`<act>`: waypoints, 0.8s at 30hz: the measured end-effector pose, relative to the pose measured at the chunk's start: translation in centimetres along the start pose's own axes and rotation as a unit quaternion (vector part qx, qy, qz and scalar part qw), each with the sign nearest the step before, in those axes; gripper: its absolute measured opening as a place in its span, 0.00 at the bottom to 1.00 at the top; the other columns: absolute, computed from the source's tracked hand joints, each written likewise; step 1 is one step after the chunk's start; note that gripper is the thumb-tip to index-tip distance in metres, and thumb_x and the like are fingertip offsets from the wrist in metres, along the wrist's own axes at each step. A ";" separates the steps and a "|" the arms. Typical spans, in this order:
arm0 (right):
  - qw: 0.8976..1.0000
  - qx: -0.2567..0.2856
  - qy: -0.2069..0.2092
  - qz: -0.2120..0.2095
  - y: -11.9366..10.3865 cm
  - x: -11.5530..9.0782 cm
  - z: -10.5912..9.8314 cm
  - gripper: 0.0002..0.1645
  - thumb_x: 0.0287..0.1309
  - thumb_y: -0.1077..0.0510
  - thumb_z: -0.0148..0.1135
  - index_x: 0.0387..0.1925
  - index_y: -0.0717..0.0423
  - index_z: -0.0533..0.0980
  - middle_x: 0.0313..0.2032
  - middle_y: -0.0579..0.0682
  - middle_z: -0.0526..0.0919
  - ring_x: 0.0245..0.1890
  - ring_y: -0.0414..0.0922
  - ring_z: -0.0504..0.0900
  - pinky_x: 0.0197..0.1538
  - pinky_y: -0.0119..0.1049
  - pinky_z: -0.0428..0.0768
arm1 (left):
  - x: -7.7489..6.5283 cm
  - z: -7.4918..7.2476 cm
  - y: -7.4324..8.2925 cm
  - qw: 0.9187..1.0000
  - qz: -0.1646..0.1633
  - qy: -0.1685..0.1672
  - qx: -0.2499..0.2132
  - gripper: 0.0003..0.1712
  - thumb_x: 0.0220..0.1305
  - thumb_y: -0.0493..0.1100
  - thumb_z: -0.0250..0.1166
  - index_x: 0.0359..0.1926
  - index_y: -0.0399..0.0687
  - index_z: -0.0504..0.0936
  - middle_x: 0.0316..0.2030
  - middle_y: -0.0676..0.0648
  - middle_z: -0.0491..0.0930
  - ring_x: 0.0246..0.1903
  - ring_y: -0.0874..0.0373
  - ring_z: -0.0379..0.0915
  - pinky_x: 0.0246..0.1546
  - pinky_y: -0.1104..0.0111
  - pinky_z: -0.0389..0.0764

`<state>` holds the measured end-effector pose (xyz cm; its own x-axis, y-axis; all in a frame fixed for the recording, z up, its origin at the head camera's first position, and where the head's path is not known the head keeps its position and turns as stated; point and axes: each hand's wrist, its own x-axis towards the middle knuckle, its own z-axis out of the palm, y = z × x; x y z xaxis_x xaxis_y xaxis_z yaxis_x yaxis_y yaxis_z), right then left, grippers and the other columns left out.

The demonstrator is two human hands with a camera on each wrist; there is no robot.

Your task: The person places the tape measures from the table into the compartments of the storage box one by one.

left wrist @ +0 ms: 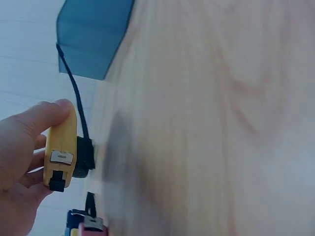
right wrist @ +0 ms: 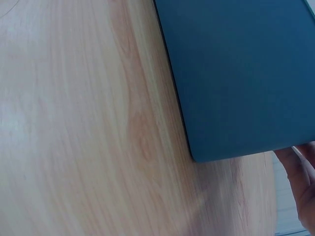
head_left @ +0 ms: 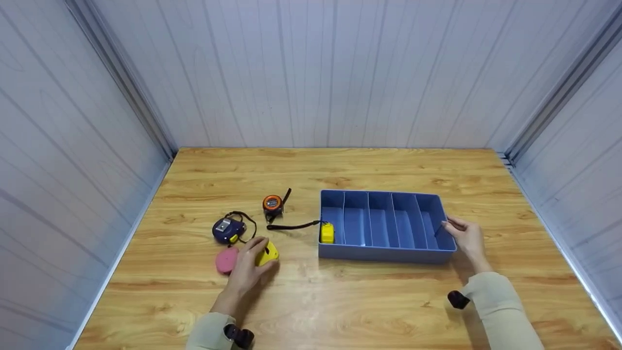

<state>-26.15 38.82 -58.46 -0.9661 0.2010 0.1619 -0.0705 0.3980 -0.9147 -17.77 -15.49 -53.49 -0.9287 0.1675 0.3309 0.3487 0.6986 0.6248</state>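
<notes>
My left hand holds a yellow tape measure between thumb and fingers, left of the box. The left wrist view shows the end of this tape measure with its metal hook and black tip. My right hand grips the right end wall of a blue divided box, fingertips over the rim. A smaller yellow tape measure sits in the box's leftmost compartment, its black strap hanging out over the left wall. Close beside my left hand lies a pink round tape measure.
A dark blue tape measure with a looped black strap lies behind the pink one. An orange-and-black tape measure stands farther back, left of the box. Pale panel walls enclose the wooden table at the back and sides.
</notes>
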 end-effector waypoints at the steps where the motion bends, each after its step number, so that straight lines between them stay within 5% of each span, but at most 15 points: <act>1: 1.000 0.006 0.008 0.000 0.6 0.2 0.0 0.25 0.50 0.52 0.63 0.48 0.64 0.75 0.30 0.35 0.82 0.30 0.24 0.77 0.34 0.16 0.72 | 0.1 0.0 0.2 1.000 0.001 0.004 -0.003 0.31 0.45 0.41 0.70 0.50 0.29 0.73 0.49 0.35 0.70 0.50 0.42 0.66 0.52 0.52 0.64; 4: 0.999 -0.015 -0.012 0.030 -1.8 -0.3 -0.1 0.25 0.53 0.54 0.60 0.51 0.64 0.73 0.36 0.47 0.82 0.37 0.34 0.79 0.41 0.23 0.74 | 0.4 -0.1 0.6 1.000 0.003 0.015 -0.016 0.31 0.45 0.39 0.70 0.50 0.28 0.73 0.50 0.34 0.70 0.50 0.42 0.66 0.52 0.56 0.66; 8: 0.998 -0.043 -0.023 0.036 -3.2 -0.7 -0.1 0.26 0.55 0.53 0.59 0.52 0.64 0.72 0.38 0.48 0.82 0.39 0.35 0.79 0.43 0.24 0.73 | 0.6 -0.2 1.1 0.999 -0.001 0.021 -0.027 0.30 0.46 0.39 0.69 0.51 0.29 0.72 0.50 0.35 0.69 0.51 0.43 0.65 0.53 0.56 0.66; 11: 0.999 -0.023 -0.007 0.033 -3.2 -0.9 0.1 0.26 0.51 0.51 0.62 0.50 0.62 0.74 0.33 0.41 0.82 0.33 0.26 0.77 0.36 0.16 0.71 | 0.7 -0.2 1.4 0.999 -0.004 0.023 -0.034 0.30 0.46 0.39 0.69 0.51 0.29 0.72 0.51 0.35 0.69 0.52 0.43 0.64 0.53 0.57 0.65; 14: 0.998 -0.029 -0.010 0.053 -6.3 -2.1 0.2 0.26 0.52 0.56 0.61 0.49 0.69 0.72 0.37 0.54 0.81 0.33 0.28 0.77 0.37 0.18 0.73 | 0.8 0.0 1.7 0.999 -0.006 0.028 -0.042 0.30 0.46 0.38 0.69 0.52 0.30 0.72 0.51 0.35 0.69 0.52 0.43 0.64 0.53 0.57 0.65; 18: 0.998 -0.043 -0.007 0.037 -6.3 -2.2 0.1 0.27 0.52 0.54 0.61 0.49 0.71 0.72 0.38 0.57 0.81 0.32 0.26 0.76 0.36 0.18 0.73 | 0.9 0.3 2.1 0.998 -0.012 0.030 -0.058 0.30 0.47 0.38 0.69 0.52 0.30 0.72 0.52 0.35 0.68 0.52 0.43 0.64 0.53 0.57 0.66; 24: 0.999 -0.022 0.003 0.048 -3.5 -1.3 0.0 0.28 0.48 0.48 0.64 0.49 0.61 0.75 0.34 0.42 0.82 0.34 0.25 0.76 0.36 0.17 0.72 | 1.2 0.9 2.9 0.995 0.021 0.057 -0.073 0.31 0.44 0.36 0.70 0.51 0.29 0.72 0.50 0.35 0.69 0.51 0.44 0.65 0.51 0.61 0.68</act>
<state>-24.69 37.18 -55.46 -0.9666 0.2445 0.0766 0.0332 0.4162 -0.9087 -18.04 -12.67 -51.91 -0.8958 0.1081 0.4311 0.4085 0.5823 0.7029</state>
